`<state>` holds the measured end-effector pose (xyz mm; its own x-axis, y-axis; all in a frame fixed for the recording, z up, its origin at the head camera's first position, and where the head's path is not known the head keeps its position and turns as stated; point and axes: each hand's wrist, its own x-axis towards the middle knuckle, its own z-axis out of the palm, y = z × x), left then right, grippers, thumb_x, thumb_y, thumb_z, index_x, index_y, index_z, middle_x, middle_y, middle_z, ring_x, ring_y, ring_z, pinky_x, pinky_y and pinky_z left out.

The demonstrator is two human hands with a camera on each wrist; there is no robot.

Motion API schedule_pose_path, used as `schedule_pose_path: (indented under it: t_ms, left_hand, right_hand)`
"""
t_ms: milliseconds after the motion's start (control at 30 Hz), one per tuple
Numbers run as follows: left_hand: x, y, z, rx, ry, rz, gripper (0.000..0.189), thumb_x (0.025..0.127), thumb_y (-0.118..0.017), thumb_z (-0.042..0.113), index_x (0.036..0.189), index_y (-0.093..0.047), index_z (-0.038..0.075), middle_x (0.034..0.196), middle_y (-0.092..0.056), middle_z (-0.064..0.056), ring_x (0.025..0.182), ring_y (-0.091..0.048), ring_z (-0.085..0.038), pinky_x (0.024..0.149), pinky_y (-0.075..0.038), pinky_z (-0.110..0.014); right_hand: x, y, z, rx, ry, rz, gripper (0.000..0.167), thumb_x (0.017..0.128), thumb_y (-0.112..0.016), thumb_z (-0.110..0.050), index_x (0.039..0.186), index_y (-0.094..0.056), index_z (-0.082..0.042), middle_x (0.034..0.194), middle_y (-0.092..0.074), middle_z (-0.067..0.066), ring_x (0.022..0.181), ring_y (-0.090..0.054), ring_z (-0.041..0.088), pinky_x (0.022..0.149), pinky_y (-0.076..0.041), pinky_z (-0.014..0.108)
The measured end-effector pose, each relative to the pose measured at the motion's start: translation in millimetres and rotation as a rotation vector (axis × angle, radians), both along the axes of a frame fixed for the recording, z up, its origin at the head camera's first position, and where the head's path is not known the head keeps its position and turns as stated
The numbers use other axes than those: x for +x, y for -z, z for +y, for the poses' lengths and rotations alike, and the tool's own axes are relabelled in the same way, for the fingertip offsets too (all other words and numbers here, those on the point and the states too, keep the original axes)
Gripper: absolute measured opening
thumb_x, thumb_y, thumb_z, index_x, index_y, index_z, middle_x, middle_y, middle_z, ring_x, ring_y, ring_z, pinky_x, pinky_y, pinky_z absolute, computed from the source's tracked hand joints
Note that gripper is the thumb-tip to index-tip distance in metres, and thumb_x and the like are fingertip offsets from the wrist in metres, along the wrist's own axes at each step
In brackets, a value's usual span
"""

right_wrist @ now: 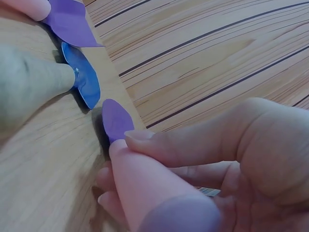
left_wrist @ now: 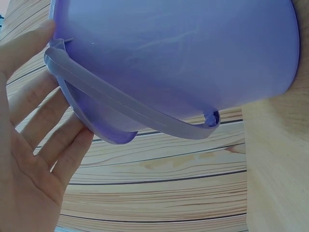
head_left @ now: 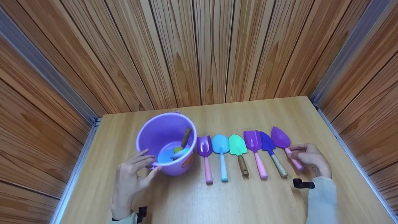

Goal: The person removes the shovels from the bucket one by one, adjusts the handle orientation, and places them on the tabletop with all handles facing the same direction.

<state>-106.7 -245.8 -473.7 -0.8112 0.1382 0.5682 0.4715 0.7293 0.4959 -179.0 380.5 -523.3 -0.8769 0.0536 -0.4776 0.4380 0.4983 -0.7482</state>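
Observation:
A purple toy bucket [head_left: 146, 130] stands on the left, holding several pieces, among them one with a brown handle [head_left: 186, 137]. My left hand [head_left: 132, 175] touches its near-left rim, fingers mostly straight and thumb by the bucket handle [left_wrist: 125, 104]. At the right end of a row of toy shovels, my right hand [head_left: 311, 157] holds a purple shovel [head_left: 280, 137] by its pink handle [right_wrist: 149, 183], thumb on one side and fingers on the other. Its blade points away from me. Next to it lies a dark blue shovel [head_left: 267, 141] with a pale handle.
Between bucket and right hand, more shovels lie side by side: purple [head_left: 204, 146], light blue [head_left: 220, 144], green with a brown handle [head_left: 238, 144], and purple with a pink handle [head_left: 252, 140]. Wood-plank walls [head_left: 211, 53] close off the table [head_left: 236, 205] behind and at both sides.

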Motion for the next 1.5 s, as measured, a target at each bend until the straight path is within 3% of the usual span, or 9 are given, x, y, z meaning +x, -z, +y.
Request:
schedule_pose_path:
  t_ms: [333,567,667,800,1067,1367,1500]
  left_hand:
    - [-1.0,-2.2,1.1,-0.01,-0.008,0.009,0.031,0.081,-0.097,0.031,0.103,-0.087,0.012,0.106,-0.084,0.0,0.118,-0.076,-0.028,0.096,-0.063,-0.049]
    - [-5.0,-7.0,1.7,0.01,-0.001,-0.008,0.031,0.083,-0.095,0.033,0.105,-0.086,0.013,0.106,-0.084,-0.001,0.12,-0.076,-0.029,0.099,-0.061,-0.052]
    - [-4.7,-7.7,0.8,0.008,-0.003,-0.008,0.03,0.083,-0.095,0.032,0.105,-0.086,0.013,0.106,-0.084,0.0,0.121,-0.075,-0.028,0.099,-0.061,-0.051]
    - [-4.4,-8.2,0.7,0.015,-0.005,-0.015,0.03,0.083,-0.095,0.032,0.106,-0.086,0.014,0.107,-0.084,0.001,0.121,-0.075,-0.028,0.099,-0.061,-0.051]
    - [-4.3,-6.1,-0.4,0.014,-0.004,-0.01,0.03,0.083,-0.095,0.031,0.106,-0.086,0.013,0.107,-0.084,0.001,0.121,-0.075,-0.028,0.098,-0.061,-0.05]
    - [0.4,1.6,0.5,-0.001,0.002,0.0,0.029,0.083,-0.095,0.032,0.104,-0.087,0.013,0.105,-0.084,0.002,0.119,-0.076,-0.028,0.099,-0.061,-0.051]
    - [0.1,1.3,-0.8,-0.002,-0.003,-0.006,0.029,0.084,-0.094,0.033,0.104,-0.087,0.013,0.105,-0.084,0.001,0.118,-0.076,-0.028,0.099,-0.062,-0.051]
  right_hand:
    - [1.0,1.2,-0.4,-0.003,-0.031,-0.002,0.065,0.104,-0.069,-0.024,0.156,-0.044,0.004,0.153,-0.044,0.032,0.125,-0.052,0.036,0.087,-0.054,0.027]
    - [-0.4,-2.3,-0.7,0.032,-0.032,-0.02,0.065,0.104,-0.07,-0.027,0.155,-0.044,0.004,0.15,-0.043,0.033,0.123,-0.049,0.041,0.092,-0.052,0.039]
    - [-1.8,-3.5,-3.2,0.075,-0.05,-0.006,0.063,0.103,-0.071,-0.028,0.152,-0.047,0.005,0.146,-0.047,0.033,0.121,-0.049,0.041,0.092,-0.052,0.04]
    - [-3.6,-3.8,-6.4,0.055,-0.038,-0.023,0.063,0.103,-0.072,-0.026,0.151,-0.045,0.005,0.143,-0.048,0.03,0.119,-0.05,0.039,0.089,-0.053,0.037]
    - [-4.5,-2.0,-5.0,0.132,-0.08,0.003,0.06,0.104,-0.069,-0.028,0.148,-0.047,0.008,0.14,-0.052,0.032,0.116,-0.054,0.039,0.094,-0.051,0.045]
    - [1.2,-3.3,-9.7,0.153,-0.087,0.025,0.061,0.106,-0.063,-0.035,0.146,-0.047,0.01,0.131,-0.058,0.027,0.11,-0.057,0.034,0.084,-0.052,0.034]
    - [-4.0,-18.2,-24.0,0.176,-0.098,0.047,0.07,0.107,-0.062,-0.038,0.153,-0.039,0.009,0.143,-0.051,0.034,0.119,-0.054,0.042,0.094,-0.054,0.05]
